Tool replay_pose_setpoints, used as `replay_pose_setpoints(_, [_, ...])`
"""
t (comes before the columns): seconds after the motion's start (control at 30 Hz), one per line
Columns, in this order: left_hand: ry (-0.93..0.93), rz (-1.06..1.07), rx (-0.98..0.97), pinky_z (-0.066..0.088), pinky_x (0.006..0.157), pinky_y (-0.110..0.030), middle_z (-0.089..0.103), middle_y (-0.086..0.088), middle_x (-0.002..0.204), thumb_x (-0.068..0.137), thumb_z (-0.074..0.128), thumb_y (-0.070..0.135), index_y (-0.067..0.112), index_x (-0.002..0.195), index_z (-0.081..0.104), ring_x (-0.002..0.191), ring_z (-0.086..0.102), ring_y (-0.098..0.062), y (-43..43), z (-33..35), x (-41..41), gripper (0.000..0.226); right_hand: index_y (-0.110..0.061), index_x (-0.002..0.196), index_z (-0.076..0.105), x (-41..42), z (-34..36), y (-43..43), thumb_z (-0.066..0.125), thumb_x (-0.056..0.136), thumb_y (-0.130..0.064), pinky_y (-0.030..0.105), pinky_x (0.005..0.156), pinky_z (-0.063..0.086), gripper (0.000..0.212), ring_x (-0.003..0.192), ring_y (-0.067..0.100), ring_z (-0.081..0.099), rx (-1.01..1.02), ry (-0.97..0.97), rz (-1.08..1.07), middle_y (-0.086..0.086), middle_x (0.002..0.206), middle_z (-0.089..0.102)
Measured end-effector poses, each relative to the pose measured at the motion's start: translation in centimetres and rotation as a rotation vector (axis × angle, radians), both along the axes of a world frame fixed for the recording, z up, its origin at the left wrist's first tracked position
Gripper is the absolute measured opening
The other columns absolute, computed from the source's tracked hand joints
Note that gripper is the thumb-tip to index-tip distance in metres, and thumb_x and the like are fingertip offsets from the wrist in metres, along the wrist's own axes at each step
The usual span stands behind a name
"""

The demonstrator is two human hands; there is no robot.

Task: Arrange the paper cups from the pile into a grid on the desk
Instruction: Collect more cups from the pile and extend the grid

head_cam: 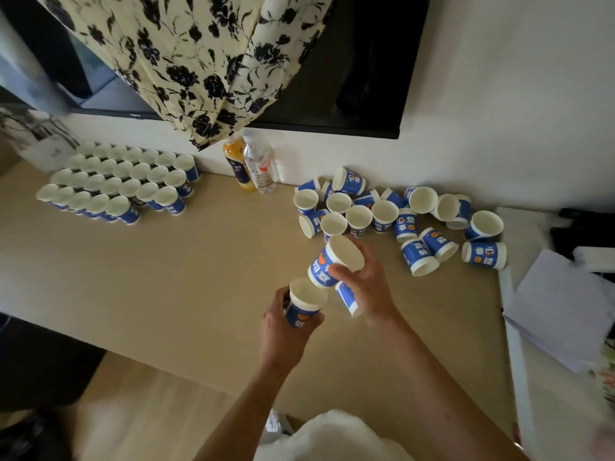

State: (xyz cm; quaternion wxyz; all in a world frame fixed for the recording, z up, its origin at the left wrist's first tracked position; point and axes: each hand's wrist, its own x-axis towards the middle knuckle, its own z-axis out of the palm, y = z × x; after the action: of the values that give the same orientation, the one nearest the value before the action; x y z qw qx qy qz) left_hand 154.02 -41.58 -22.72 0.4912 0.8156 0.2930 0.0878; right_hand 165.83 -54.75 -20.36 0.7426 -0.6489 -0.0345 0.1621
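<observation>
- Grid (116,184) of paper cups at the far left of the desk (166,277), by the wall: four rows, all upright, mouths up, neighbours touching or nearly so.
- Pile (399,217) at the far right of the desk, orientation mixed: some cups upright with mouths up, and several on their sides with long axes pointing different ways.
- Left hand (283,331): fingers and thumb curled round the first cup (304,306), over the middle of the desk. Long axis near vertical, mouth up toward the camera.
- Right hand (366,284): thumb and fingers grip the second cup (334,261), just in front of the pile's near cups. Axis tilted, mouth up and to the right, base down-left, close to the first cup's rim.
- Third cup (346,296) under the right palm, rim toward the near edge. Cannot tell whether the hand holds it or it lies on the desk.
- Open room: a broad bare stretch of desk between grid and pile, running to the near edge.
- Orange bottle (237,168) and clear bottle (261,171) stand at the wall between grid and pile.
- Papers (559,311) lie past the desk's right edge, near the pile's outermost cups.
</observation>
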Motion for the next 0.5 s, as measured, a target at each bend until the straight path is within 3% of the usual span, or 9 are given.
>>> replay_pose_setpoints(0.07, [-0.005, 0.041, -0.008, 0.048, 0.068, -0.009, 0.071, 0.017, 0.098, 0.064, 0.092, 0.016, 0.027, 0.112, 0.061, 0.086, 0.064, 0.007, 0.6, 0.0, -0.6, 0.058, -0.020, 0.117, 0.063, 0.5, 0.1, -0.4, 0.083, 0.067, -0.016, 0.029, 0.079, 0.058, 0.054, 0.099, 0.015, 0.070, -0.037, -0.036, -0.059, -0.003, 0.105, 0.072])
replay_pose_setpoints(0.17, [-0.014, 0.080, -0.026, 0.046, 0.068, -0.006, 0.071, 0.012, 0.099, 0.065, 0.091, 0.013, 0.022, 0.113, 0.063, 0.086, 0.064, 0.008, 1.7, -0.3, -1.3, 0.056, -0.018, 0.103, 0.063, 0.6, -0.2, -1.2, 0.080, 0.074, 0.006, 0.016, 0.070, 0.054, 0.041, 0.083, 0.001, 0.068, -0.077, -0.064, -0.153, -0.010, 0.090, 0.071])
replay_pose_setpoints(0.23, [-0.019, 0.097, -0.033, 0.045, 0.068, -0.005, 0.071, 0.011, 0.101, 0.066, 0.091, 0.014, 0.021, 0.115, 0.063, 0.087, 0.064, 0.008, 2.9, -0.4, -2.2, 0.057, -0.012, 0.106, 0.061, 0.1, -0.5, -1.2, 0.083, 0.072, 0.003, 0.013, 0.067, 0.052, 0.043, 0.080, -0.003, 0.067, -0.102, -0.063, -0.197, -0.005, 0.095, 0.070])
replay_pose_setpoints(0.33, [-0.023, 0.120, -0.044, 0.046, 0.068, -0.005, 0.070, 0.013, 0.102, 0.067, 0.091, 0.017, 0.024, 0.116, 0.062, 0.088, 0.063, 0.011, 4.4, -0.3, -3.2, 0.058, -0.003, 0.113, 0.056, -1.0, -1.4, -1.0, 0.085, 0.066, -0.006, 0.019, 0.068, 0.054, 0.055, 0.083, 0.006, 0.070, -0.109, -0.033, -0.208, 0.002, 0.099, 0.070])
replay_pose_setpoints(0.5, [-0.061, 0.139, -0.065, 0.044, 0.065, -0.003, 0.067, 0.016, 0.099, 0.069, 0.090, 0.016, 0.028, 0.113, 0.058, 0.085, 0.060, 0.015, 8.9, 0.5, -6.2, 0.055, -0.013, 0.114, 0.058, -4.4, -2.1, 2.4, 0.084, 0.072, 0.003, 0.018, 0.070, 0.054, 0.052, 0.089, 0.006, 0.069, -0.125, -0.020, -0.198, 0.005, 0.108, 0.070])
